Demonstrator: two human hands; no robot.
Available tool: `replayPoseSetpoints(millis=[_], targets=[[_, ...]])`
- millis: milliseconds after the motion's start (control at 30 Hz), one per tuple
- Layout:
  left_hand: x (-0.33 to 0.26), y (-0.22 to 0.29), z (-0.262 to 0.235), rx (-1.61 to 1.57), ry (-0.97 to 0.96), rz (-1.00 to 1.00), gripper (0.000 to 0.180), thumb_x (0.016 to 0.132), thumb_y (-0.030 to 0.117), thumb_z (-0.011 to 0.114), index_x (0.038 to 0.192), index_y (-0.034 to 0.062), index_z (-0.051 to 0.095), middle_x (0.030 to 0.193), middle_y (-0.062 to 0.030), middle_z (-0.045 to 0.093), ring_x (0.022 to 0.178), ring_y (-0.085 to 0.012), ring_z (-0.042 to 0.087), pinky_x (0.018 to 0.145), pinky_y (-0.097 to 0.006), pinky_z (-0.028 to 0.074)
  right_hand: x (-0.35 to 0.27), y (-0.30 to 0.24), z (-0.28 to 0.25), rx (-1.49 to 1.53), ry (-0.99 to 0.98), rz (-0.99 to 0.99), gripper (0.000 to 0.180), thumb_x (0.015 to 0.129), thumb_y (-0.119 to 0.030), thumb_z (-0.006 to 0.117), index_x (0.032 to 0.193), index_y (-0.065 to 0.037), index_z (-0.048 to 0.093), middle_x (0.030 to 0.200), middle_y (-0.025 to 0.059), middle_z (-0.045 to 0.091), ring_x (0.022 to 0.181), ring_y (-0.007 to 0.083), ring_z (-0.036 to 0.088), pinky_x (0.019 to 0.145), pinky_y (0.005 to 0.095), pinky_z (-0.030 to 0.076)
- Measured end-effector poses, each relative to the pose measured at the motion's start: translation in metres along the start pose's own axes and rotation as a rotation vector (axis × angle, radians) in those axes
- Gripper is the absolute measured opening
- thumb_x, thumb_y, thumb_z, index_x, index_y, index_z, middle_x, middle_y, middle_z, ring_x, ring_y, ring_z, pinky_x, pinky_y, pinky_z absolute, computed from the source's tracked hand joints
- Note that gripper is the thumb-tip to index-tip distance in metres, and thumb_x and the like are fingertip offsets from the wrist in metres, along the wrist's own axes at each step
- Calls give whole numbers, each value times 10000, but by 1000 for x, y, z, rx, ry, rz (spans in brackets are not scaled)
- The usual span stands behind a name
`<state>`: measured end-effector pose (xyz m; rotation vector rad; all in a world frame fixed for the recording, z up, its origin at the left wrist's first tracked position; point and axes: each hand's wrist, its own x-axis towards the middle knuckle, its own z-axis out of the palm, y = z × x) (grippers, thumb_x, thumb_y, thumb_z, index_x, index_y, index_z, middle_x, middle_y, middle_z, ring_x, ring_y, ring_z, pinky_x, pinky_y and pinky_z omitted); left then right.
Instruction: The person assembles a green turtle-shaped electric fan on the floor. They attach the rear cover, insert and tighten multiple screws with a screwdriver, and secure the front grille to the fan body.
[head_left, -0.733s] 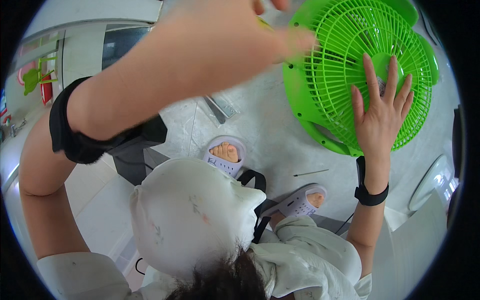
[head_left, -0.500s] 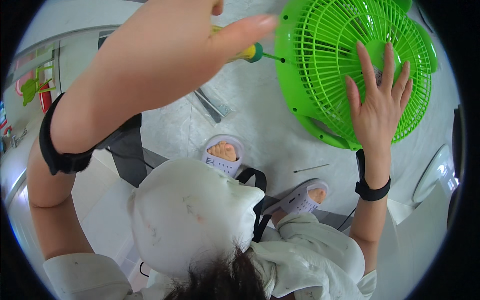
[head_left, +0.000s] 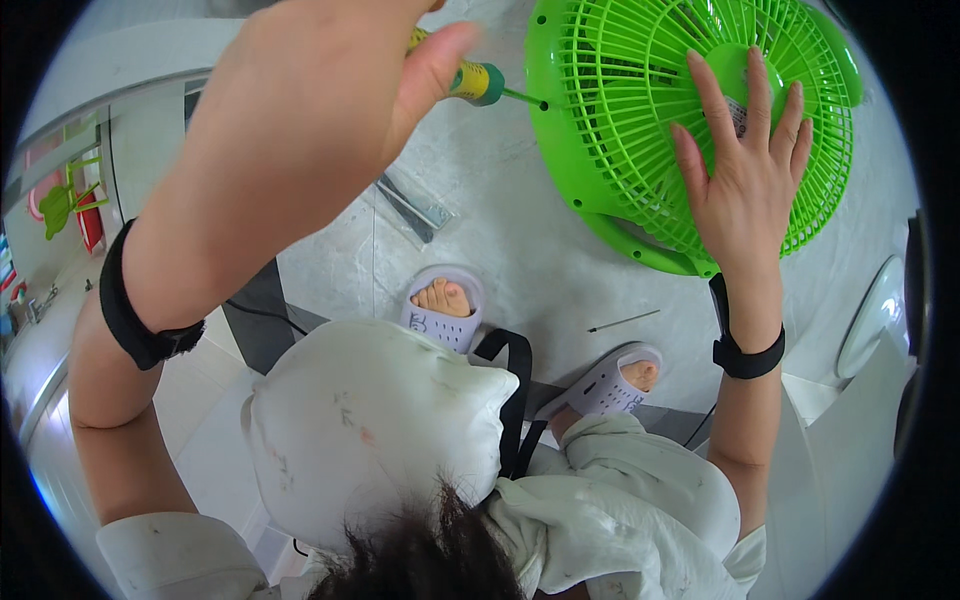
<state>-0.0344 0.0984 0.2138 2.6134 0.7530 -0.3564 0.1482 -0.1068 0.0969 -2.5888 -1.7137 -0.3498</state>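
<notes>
My left hand (head_left: 360,80) is closed around a screwdriver (head_left: 482,84) with a yellow and green handle. Its thumb sticks out along the handle and is slightly blurred, while the other fingers are mostly hidden behind the hand. The screwdriver's thin shaft reaches into a dark hole in the rim of a bright green plastic fan (head_left: 556,150). Whether its tip meets a screw cannot be seen. My right hand (head_left: 745,190) lies with fingers spread on the fan's round grille, beside the central hub. More holes dot the rim, and the fan's far edge is cut off by the picture.
Between me and the fan, a thin rod (head_left: 625,321) lies on the grey tiled floor. A clear plastic bag with flat strips (head_left: 408,208) lies farther left. My feet in pale purple slippers (head_left: 447,310) stand close by. A white round-edged object (head_left: 873,318) is at the right.
The fan, my right hand, and my left hand with the screwdriver have shifted slightly left and away in the picture. The shaft stays at the same rim hole.
</notes>
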Motion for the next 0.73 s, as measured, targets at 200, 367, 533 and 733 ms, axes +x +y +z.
replayPoseSetpoints(millis=[200, 367, 533, 733], targets=[[-7, -6, 11, -335, 42, 354, 380, 774, 83, 722, 1111, 56, 547, 1048, -120, 592, 941, -208, 570, 808, -277, 450, -2, -4, -2, 16, 25, -3, 498, 860, -446, 574, 1338, -380, 452, 1431, 69, 368, 1260, 460, 344, 1015, 590, 290], [-14, -8, 5, -133, -10, 479, 368, 790, 88, 712, 1116, 53, 546, 1044, -46, 595, 889, -102, 555, 745, -229, 462, -7, -7, -2, 3, 8, 9, 494, 873, -445, 557, 1348, -385, 436, 1447, 59, 349, 1285, 443, 321, 1037, 576, 265], [-26, 4, 9, -292, 59, 108, 276, 783, 39, 681, 1043, 23, 588, 1017, -65, 596, 850, -94, 575, 619, -178, 446, -7, -9, -4, -21, -21, 37, 494, 899, -439, 525, 1375, -394, 398, 1474, 43, 320, 1325, 417, 290, 1082, 542, 217], [-25, 3, 0, -286, -35, 90, 314, 861, 37, 574, 1173, 62, 576, 1208, -89, 558, 1084, -245, 555, 892, -237, 426, -7, -9, -4, -12, 8, 5, 497, 897, -444, 527, 1374, -396, 398, 1486, 28, 305, 1336, 409, 279, 1088, 539, 211]])
